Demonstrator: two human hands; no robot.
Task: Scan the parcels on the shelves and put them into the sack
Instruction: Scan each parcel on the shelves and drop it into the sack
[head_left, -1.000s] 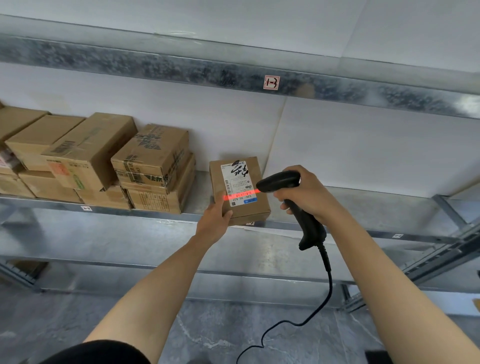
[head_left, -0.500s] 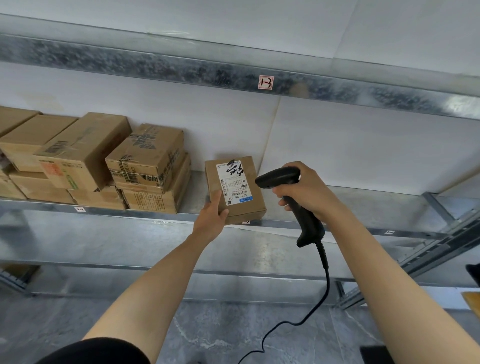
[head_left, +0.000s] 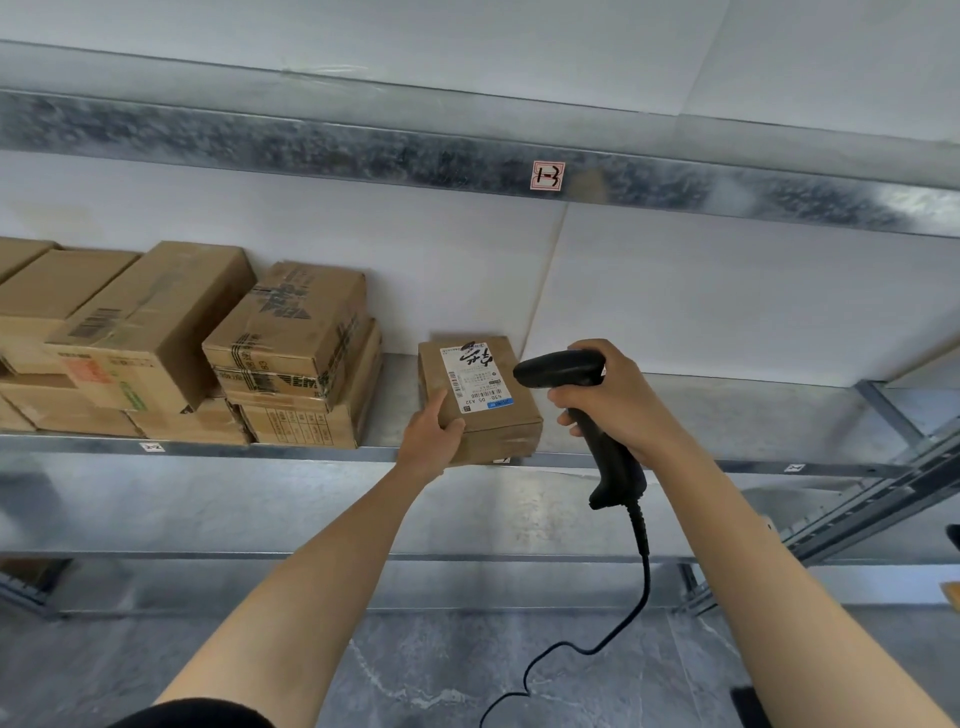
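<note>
Small carton held at the shelf edge

The left hand (head_left: 428, 436) grips the near left corner of a small brown cardboard parcel (head_left: 488, 415), thumb pressed flat on its top face, the fingers hidden beneath. The right hand (head_left: 618, 400) is wrapped round the handle of a black plastic pistol-shaped scanner (head_left: 608, 457), whose head sits just beside the parcel's white printed label (head_left: 475, 376). A curling black cable (head_left: 644, 561) hangs from it. The parcel sits at the front lip of a mottled galvanised steel shelf (head_left: 701, 410), possibly tilted off it. To the left are stacked creased brown cartons (head_left: 291, 358). Behind are smooth white wall panels (head_left: 727, 291), below a grey veined stone floor (head_left: 467, 670)
</note>
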